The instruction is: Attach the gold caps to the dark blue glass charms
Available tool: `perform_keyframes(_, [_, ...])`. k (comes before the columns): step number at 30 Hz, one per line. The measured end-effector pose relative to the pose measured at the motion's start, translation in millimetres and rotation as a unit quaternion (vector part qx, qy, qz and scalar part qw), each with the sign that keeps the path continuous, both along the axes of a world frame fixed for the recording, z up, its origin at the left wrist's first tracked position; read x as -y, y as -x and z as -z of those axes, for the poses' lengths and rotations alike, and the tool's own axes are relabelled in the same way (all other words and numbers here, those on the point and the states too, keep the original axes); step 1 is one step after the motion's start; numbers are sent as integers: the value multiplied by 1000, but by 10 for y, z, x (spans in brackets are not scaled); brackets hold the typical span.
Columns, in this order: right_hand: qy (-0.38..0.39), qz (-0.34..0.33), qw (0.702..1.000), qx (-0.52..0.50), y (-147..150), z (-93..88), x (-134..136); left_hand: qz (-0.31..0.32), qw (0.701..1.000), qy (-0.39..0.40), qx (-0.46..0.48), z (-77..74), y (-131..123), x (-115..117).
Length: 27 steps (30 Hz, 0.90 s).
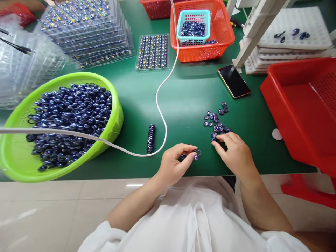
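Near the table's front edge, my left hand (176,161) pinches a small dark ring-shaped piece (196,157) between thumb and fingers; other dark pieces show partly behind the fingers. To its right, my right hand (235,153) has thumb and forefinger closed around a small dark cap (213,139) at the near edge of a loose pile of dark round caps (217,127). A tight row of dark ring pieces (151,139) lies on the green table (183,105), left of my left hand.
A green basket (117,115) full of dark pieces stands left. A white cable (159,101) crosses the table. Behind are stacked trays (123,38), a filled tray (153,52) and an orange basket (204,52). A phone (234,81), white foam trays (294,28) and a red bin (278,101) are right.
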State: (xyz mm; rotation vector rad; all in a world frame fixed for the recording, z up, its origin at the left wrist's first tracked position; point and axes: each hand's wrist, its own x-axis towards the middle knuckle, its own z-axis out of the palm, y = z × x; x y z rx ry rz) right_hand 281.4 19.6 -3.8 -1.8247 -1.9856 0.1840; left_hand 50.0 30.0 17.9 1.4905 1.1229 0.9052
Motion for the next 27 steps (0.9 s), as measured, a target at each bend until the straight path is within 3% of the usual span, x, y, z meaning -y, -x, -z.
perform_keyframes(6, [-36, -23, 999, -12, 101, 35, 21, -16, 999, 44, 22, 16, 31, -20])
perform_keyframes(10, [-43, -98, 986, -127, 185, -74, 125, -20, 997, 41, 70, 25, 5, -20])
perform_keyframes(13, [-2, -129, 968, -216, 282, -174, 204, -21, 990, 67, 125, 10, -42, -22])
perform_keyframes(16, [22, -108, 948, -300, 378, -224, 241, -27, 971, 151, 185, -10, -81, -31])
perform_keyframes(20, [16, -96, 894, -437, 481, -193, 254, -44, 938, 234, 250, -4, -101, -32])
perform_keyframes(23, [18, -92, 867, -489, 542, -156, 264, -58, 933, 243, 259, 3, -104, -14])
perform_keyframes(27, [38, -66, 853, -516, 559, -149, 264, -70, 942, 224, 239, -29, -97, 4])
